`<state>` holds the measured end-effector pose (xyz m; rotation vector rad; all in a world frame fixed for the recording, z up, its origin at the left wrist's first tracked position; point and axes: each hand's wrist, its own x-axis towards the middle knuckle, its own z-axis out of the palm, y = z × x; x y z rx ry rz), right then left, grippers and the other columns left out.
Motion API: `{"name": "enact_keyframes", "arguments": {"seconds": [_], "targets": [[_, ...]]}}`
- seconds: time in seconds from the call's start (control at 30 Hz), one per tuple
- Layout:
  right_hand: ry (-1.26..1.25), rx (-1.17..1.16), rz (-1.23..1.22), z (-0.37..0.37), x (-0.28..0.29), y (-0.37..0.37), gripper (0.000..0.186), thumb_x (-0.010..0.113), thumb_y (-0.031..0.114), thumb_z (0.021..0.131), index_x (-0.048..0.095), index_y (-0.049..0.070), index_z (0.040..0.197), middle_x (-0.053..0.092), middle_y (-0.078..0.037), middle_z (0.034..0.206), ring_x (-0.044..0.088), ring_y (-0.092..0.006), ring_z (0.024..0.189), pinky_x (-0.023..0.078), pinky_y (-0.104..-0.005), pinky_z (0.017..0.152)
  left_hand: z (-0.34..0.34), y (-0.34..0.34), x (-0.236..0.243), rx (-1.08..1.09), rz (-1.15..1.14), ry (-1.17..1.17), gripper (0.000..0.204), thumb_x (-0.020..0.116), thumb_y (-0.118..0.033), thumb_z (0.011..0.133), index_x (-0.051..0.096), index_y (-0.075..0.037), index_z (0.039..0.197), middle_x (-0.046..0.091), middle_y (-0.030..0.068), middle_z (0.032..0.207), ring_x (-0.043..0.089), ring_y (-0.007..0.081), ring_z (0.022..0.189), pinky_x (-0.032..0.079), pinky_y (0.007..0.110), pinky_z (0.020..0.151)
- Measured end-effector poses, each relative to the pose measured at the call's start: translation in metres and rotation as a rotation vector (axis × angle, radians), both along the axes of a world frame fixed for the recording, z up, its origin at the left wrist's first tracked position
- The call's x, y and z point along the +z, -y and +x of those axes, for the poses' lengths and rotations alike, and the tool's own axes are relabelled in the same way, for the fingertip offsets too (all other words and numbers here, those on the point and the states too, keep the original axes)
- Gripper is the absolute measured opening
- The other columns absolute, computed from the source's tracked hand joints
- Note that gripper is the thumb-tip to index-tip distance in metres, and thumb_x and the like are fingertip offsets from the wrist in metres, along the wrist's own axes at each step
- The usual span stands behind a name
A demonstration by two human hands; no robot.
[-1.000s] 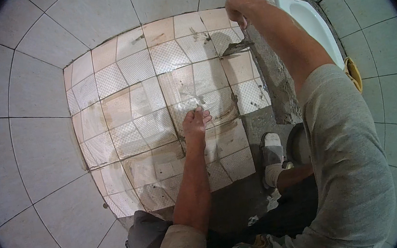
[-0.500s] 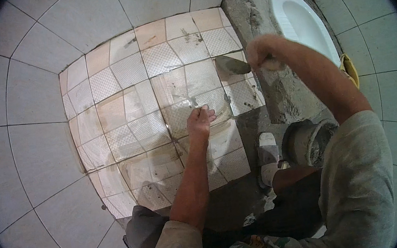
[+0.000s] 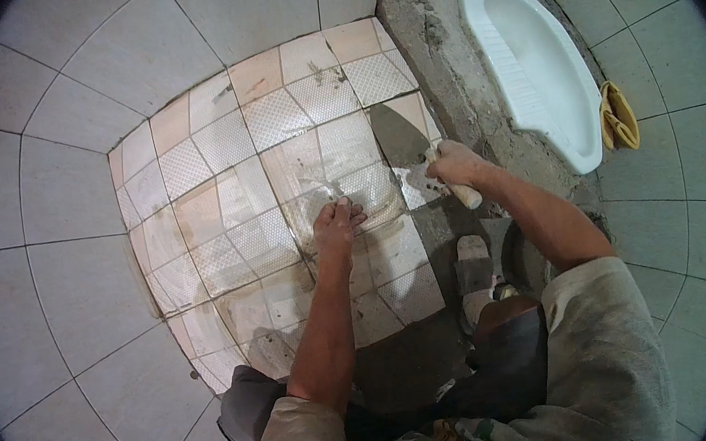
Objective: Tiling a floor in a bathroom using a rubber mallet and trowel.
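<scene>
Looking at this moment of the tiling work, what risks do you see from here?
1. The left hand presses flat on a freshly laid floor tile; leaning on it may push that tile out of level.
2. The right hand holds a trowel loaded with grey mortar over the laid tiles; mortar may drop and smear them.
3. The person's foot rests by the unfinished mortar edge near the squat toilet pan; a slip may disturb nearby tiles.

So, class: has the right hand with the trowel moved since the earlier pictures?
Yes. The right hand with the trowel came down from near the white squat pan toward the left hand.
</scene>
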<state>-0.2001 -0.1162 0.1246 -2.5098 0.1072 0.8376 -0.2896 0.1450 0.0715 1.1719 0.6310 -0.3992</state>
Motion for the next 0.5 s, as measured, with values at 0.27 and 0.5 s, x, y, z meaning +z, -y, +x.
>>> {"name": "enact_keyframes", "arguments": {"seconds": [0.27,0.5], "targets": [[-0.053,-0.143,0.124,-0.018,-0.014,0.014,0.058,0.071,0.038,0.081,0.057,-0.011,0.108,0.063,-0.029,0.109,0.064,-0.0392,0.103,0.049,-0.0431,0.089,0.080,0.007,-0.022,-0.029,0.223,0.207,0.035,0.063,-0.031,0.096,0.067,0.001,0.108,0.070,0.0086,0.089,0.064,0.0167,0.076,0.050,0.030,0.069],[0.063,-0.086,0.097,-0.031,-0.011,0.015,0.046,0.067,0.028,0.082,0.054,-0.010,0.105,0.063,-0.030,0.103,0.063,-0.0435,0.102,0.050,-0.0470,0.087,0.193,0.043,-0.087,-0.344,0.801,0.295,0.043,0.058,-0.039,0.091,0.072,0.000,0.082,0.069,0.0213,0.078,0.067,0.0373,0.080,0.049,0.044,0.077]]}}
